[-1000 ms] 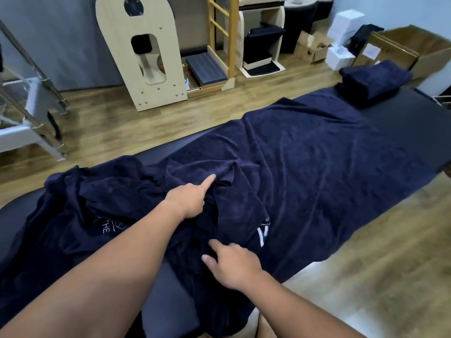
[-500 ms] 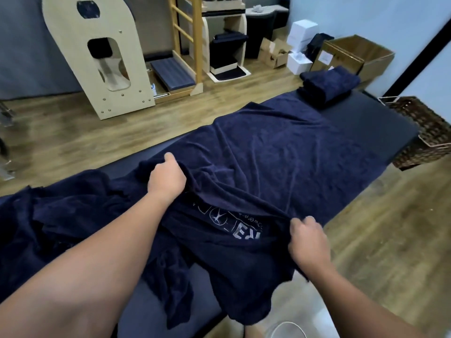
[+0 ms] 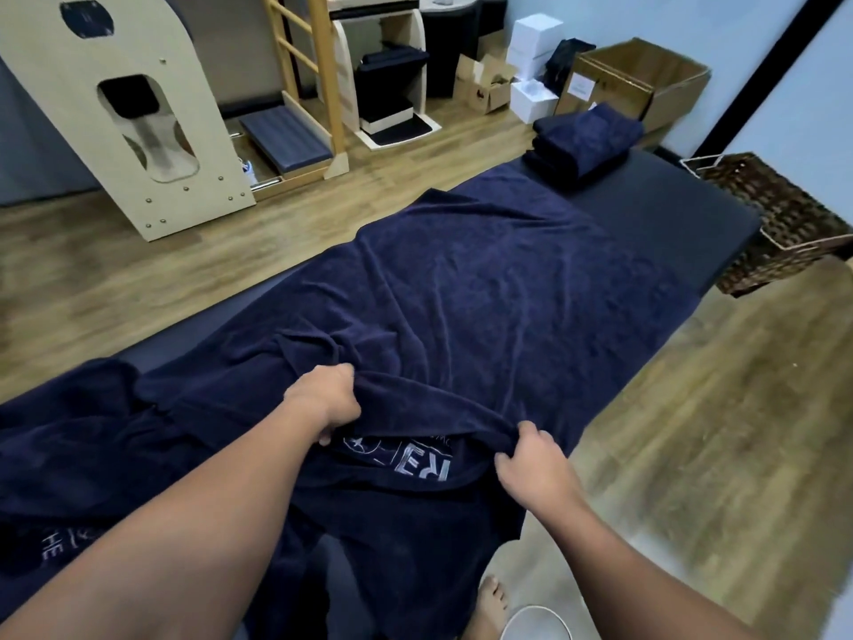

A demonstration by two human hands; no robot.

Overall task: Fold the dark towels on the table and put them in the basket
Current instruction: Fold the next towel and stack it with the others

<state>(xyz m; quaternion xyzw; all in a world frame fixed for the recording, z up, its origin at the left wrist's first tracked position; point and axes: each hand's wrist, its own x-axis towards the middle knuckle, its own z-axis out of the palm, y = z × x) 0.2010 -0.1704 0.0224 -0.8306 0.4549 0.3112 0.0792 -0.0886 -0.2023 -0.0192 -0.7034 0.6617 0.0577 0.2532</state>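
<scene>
A large dark navy towel [image 3: 484,288] lies spread along the black padded table [image 3: 683,224]. My left hand [image 3: 323,397] and my right hand [image 3: 531,459] each grip its near edge, lifted a little off the table, with white lettering showing underneath. More dark towels [image 3: 78,455] lie crumpled at the near left. A stack of folded dark towels [image 3: 586,143] rests on the table's far end. The brown wicker basket [image 3: 775,224] stands on the floor just beyond that end.
Wooden exercise equipment [image 3: 138,113] and a ladder frame [image 3: 318,71] stand across the floor to the left. Cardboard boxes [image 3: 646,80] and white boxes [image 3: 535,34] sit at the far wall. My bare foot [image 3: 491,607] and a white round object [image 3: 535,623] are below the table's edge.
Both hands have closed on the towel's near edge and drawn it toward me. My view has swung right, so the basket shows more fully.
</scene>
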